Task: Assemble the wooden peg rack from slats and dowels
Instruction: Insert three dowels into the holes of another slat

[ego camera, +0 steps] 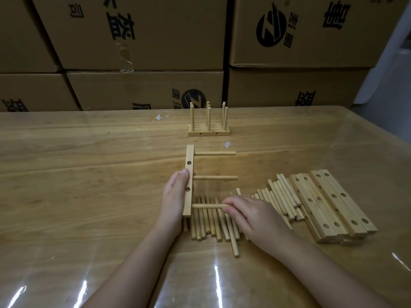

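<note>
The right grip (251,215), low and right of centre in the frame, was pinched on the outer end of a dowel (208,206) whose other end met the near end of a slat (189,174). Whether that end was fully seated could not be told. The left grip (175,196), just left of it, was clasped on the slat from the left side and kept it standing on edge on the desk (89,174).

Two seated pegs (214,153) stuck out of the slat toward the right, so the held dowel made three for this piece. Two side holes (189,162) in the slat were empty.

Below and right of the grips lay the loose dowels (206,221). There were upward of twenty, overlapping too much for an exact count. At the right edge sat the spare slats (333,203), four across the top layer and at least one end showing beneath.

In the upper centre stood one finished rack (208,131), with what looked like six upright pegs and two holes in its front side.

Judged against that model, the build was under halfway: one slat was nearly pegged, while a second pegged slat and the joining of the two remained.
</note>
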